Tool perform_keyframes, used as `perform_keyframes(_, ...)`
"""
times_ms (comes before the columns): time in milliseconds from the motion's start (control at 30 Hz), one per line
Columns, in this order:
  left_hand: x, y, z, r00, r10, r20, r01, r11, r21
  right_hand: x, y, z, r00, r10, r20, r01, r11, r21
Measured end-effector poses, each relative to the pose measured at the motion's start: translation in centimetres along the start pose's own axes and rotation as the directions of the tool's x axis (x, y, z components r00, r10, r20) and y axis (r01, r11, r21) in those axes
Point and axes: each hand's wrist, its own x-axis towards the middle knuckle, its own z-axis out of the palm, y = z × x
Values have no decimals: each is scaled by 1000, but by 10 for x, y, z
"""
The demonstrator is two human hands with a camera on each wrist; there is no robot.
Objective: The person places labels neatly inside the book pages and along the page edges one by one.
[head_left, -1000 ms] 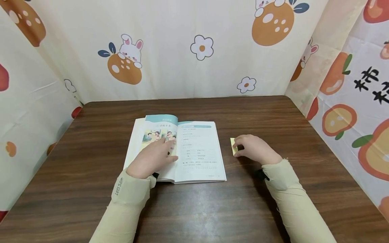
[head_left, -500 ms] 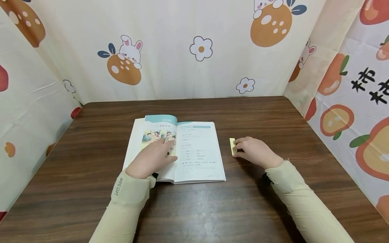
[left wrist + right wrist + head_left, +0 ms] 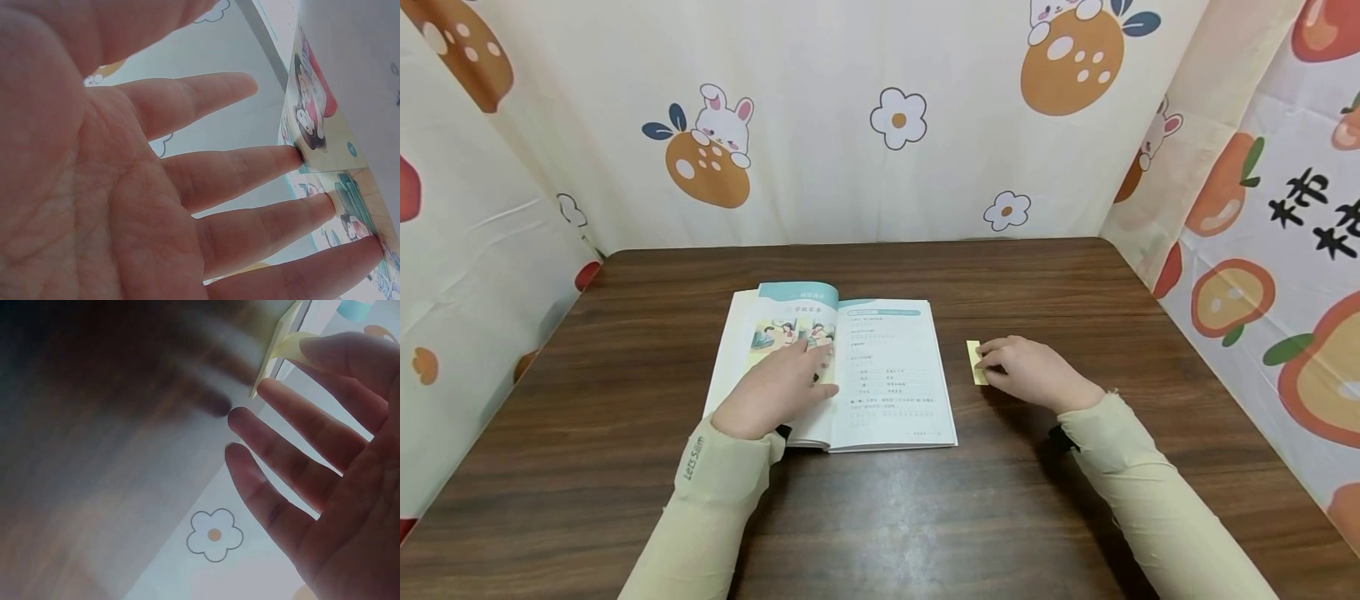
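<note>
one smooth-paged book point(image 3: 883, 375), slim yellow pad point(image 3: 973, 355), pinched curved sheet point(image 3: 290, 347), seemingly paper

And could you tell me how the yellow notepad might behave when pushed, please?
The yellow notepad would probably slide rather than tip, as it lies flat. Its top sheet is likely floppy, since it bends toward the right hand.

Brown wood-grain table point(image 3: 880, 517), open book point(image 3: 880, 371), yellow sticky-note pad point(image 3: 973, 365)
</note>
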Motion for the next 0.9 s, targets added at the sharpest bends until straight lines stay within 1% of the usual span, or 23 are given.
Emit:
perform_keyframes(200,0,0,1,1000,2,0,-2,1000,-2,3,2,2,997,77,1,-77,996,54)
perform_keyframes(333,0,-1,0,1000,1,2,-1,1000,-3,6,4,3,988,154,33,-156,984,84)
perform_keyframes(433,0,-1,1,1000,0,0,0,1000,-3,9,7,2,974,209,86,-221,963,157)
perform_keyframes(500,0,-1,1,1000,-2,0,2,1000,-4,11,9,2,963,240,125,-263,936,234)
perform_keyframes(533,1,-1,1,1000,-3,0,3,1000,-5,12,10,1,956,253,147,-286,917,279)
perform_keyframes(600,1,-1,1,1000,-1,1,1,1000,-3,15,12,2,940,281,193,-335,866,370)
perform_keyframes(633,1,-1,1,1000,-2,2,2,1000,-4,16,14,3,930,296,218,-364,830,424)
perform_keyframes(700,1,-1,1,1000,-1,2,1,1000,-3,17,16,4,908,314,276,-416,738,531)
perform_keyframes(767,1,-1,1,1000,0,3,0,1000,-3,19,18,5,887,320,332,-461,623,632)
perform_keyframes(800,1,-1,1,1000,-2,4,2,1000,-6,19,18,6,881,314,354,-473,563,678)
perform_keyframes(833,1,-1,1,1000,-3,4,3,1000,-8,20,19,7,877,304,371,-479,504,718)
perform_keyframes(900,1,-1,1,1000,-1,3,2,1000,-8,21,19,8,872,286,397,-485,399,778)
